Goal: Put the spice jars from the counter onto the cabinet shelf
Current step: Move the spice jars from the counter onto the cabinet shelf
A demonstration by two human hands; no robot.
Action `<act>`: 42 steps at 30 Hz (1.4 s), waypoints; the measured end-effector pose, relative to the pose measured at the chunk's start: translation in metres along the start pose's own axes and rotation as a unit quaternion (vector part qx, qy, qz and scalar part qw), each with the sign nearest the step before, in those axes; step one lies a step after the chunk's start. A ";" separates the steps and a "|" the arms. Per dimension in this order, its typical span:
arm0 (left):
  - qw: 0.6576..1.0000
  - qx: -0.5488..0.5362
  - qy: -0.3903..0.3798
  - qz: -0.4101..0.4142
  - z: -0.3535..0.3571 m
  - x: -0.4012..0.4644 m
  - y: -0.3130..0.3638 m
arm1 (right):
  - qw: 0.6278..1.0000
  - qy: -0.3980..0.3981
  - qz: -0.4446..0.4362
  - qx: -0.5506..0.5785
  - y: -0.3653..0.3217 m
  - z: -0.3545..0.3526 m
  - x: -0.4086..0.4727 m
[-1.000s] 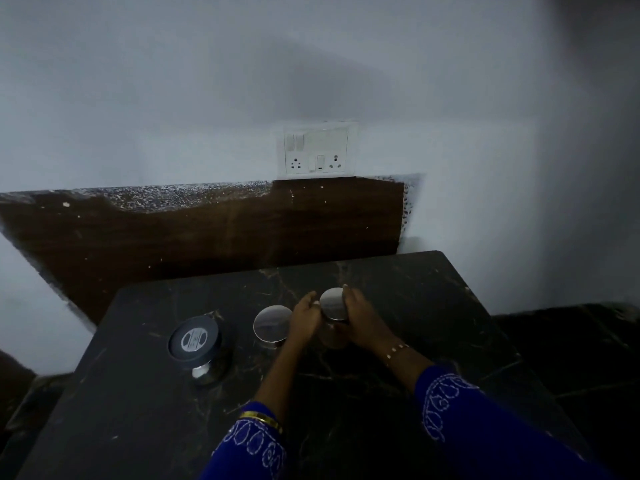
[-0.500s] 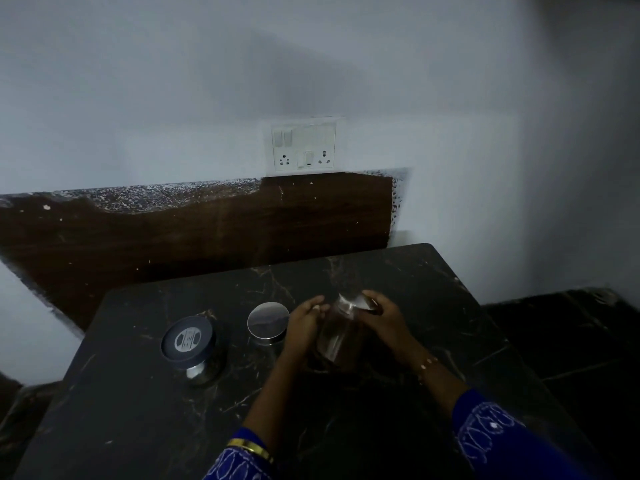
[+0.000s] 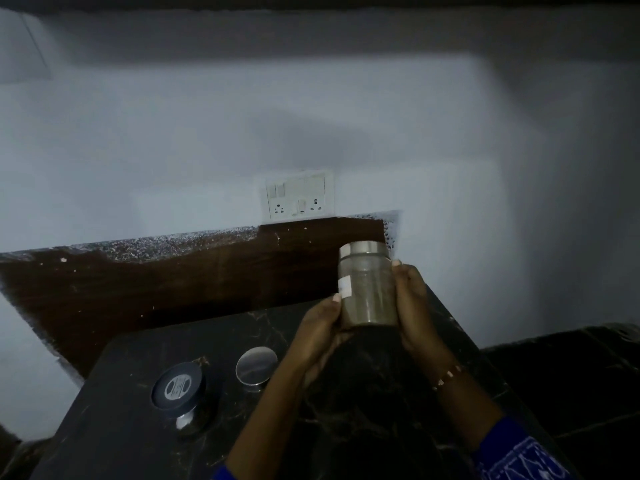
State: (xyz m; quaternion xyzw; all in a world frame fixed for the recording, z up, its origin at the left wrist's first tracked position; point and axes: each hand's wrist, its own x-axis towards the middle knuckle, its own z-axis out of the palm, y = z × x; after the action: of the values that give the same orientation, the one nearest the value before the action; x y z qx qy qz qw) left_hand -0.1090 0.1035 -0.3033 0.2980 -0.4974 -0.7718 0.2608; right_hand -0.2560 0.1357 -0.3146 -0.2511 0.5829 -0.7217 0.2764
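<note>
with both hands, left hand (image 3: 317, 332) and right hand (image 3: 414, 303), gripping a raised steel-lidded spice jar (image 3: 367, 289) above the table (image 3: 121, 438), the carry is underway, next needing the unseen shelf.

Black veined counter (image 3: 363, 427), silver-lidded jar (image 3: 367, 285), dark blue lid (image 3: 177, 389), blue white-patterned sleeve (image 3: 519, 455).

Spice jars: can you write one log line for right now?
left hand+right hand: hold clear jar | upright, above counter | on counter: dark-lidded jar, silver-lidded jar
</note>
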 end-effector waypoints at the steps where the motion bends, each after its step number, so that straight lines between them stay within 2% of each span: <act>1: 0.999 0.041 0.012 0.031 0.004 0.001 0.003 | 0.999 0.004 -0.017 -0.032 -0.007 -0.001 0.003; 4: 0.979 0.142 0.056 0.135 0.013 0.003 0.012 | 0.998 -0.013 -0.026 -0.063 -0.022 -0.005 0.010; 9: 0.945 0.181 0.107 0.250 0.037 0.006 0.034 | 0.989 -0.120 -0.074 -0.045 -0.061 -0.010 -0.003; 14: 0.919 0.197 0.119 0.321 0.065 0.013 0.085 | 0.988 -0.120 -0.094 0.032 -0.108 -0.009 0.013; 16: 0.887 0.208 0.112 0.398 0.099 0.028 0.138 | 0.977 -0.117 -0.173 0.032 -0.171 -0.011 0.042; 18: 0.883 0.204 0.094 0.412 0.107 0.028 0.158 | 0.972 -0.120 -0.198 0.035 -0.193 -0.005 0.049; 20: 0.860 0.217 0.087 0.454 0.123 0.031 0.188 | 0.958 -0.114 -0.261 0.020 -0.228 -0.004 0.063; 24: 0.833 0.218 0.093 0.500 0.131 0.025 0.210 | 0.938 -0.101 -0.330 -0.027 -0.256 0.000 0.062; 27: 0.818 0.196 0.111 0.529 0.144 0.025 0.230 | 0.929 -0.116 -0.350 -0.035 -0.286 0.003 0.066; 31: 0.794 0.172 0.113 0.572 0.176 0.038 0.284 | 0.918 -0.084 -0.386 -0.028 -0.346 0.013 0.088; 33: 0.789 0.175 0.124 0.575 0.186 0.046 0.307 | 0.914 -0.074 -0.397 -0.036 -0.366 0.018 0.100; 39: 0.767 0.208 0.182 0.579 0.201 0.081 0.351 | 0.896 -0.111 -0.419 -0.097 -0.395 0.032 0.139; 42: 0.768 0.238 0.186 0.565 0.199 0.101 0.361 | 0.897 -0.118 -0.410 -0.120 -0.397 0.036 0.161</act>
State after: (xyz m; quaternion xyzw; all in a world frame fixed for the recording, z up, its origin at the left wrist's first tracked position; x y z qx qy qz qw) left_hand -0.2838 0.0215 0.0747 0.1532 -0.6856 -0.2712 0.6579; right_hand -0.3899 0.0652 0.0882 -0.5822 0.4738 -0.6607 -0.0093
